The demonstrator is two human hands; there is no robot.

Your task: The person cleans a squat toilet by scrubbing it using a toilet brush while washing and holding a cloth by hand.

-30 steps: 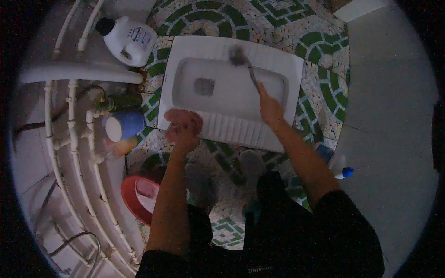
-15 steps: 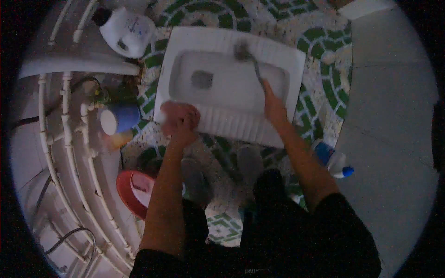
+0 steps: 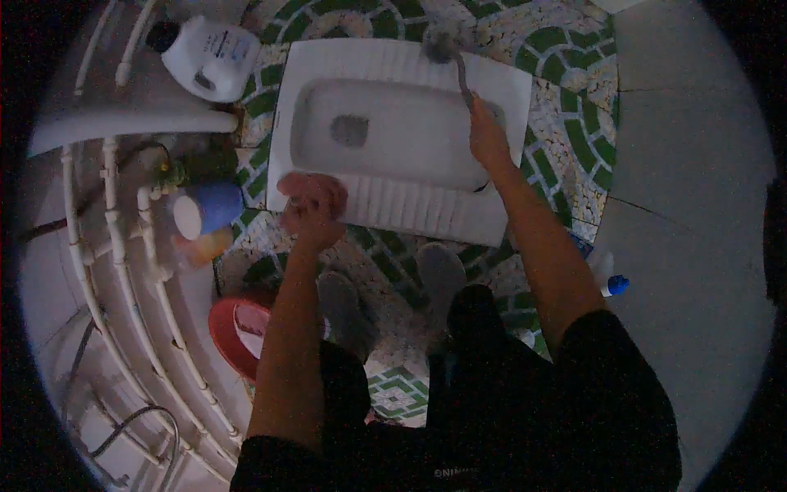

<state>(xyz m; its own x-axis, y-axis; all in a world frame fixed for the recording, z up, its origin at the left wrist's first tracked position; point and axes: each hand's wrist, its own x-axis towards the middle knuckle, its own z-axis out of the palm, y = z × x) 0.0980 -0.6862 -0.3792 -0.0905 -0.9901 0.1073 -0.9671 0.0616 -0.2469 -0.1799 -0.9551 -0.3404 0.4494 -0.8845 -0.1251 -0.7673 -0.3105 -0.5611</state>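
A white squat toilet (image 3: 402, 201) with ribbed footrests is set in the floor in front of me, its dark drain opening (image 3: 350, 129) at the left of the basin. My right hand (image 3: 492, 146) is closed round the handle of a toilet brush (image 3: 441, 47). The brush's dark, blurred head is at the toilet's far edge, right of the middle. Over the near left corner, my left hand (image 3: 316, 225) grips a crumpled pinkish-red cloth (image 3: 311, 190); its exact kind is hard to make out in the dim light.
White pipes (image 3: 115, 213) run along the left wall. A white jug with a dark cap (image 3: 215, 59) stands far left, a blue container (image 3: 211, 209) below it. A red basin (image 3: 225, 332) is beside my left forearm; a bottle with a blue cap (image 3: 616, 284) lies right.
My right hand has moved up and away, carrying the brush head from the basin's far side to the toilet's outer far edge. The left hand stays near the same corner with the cloth.
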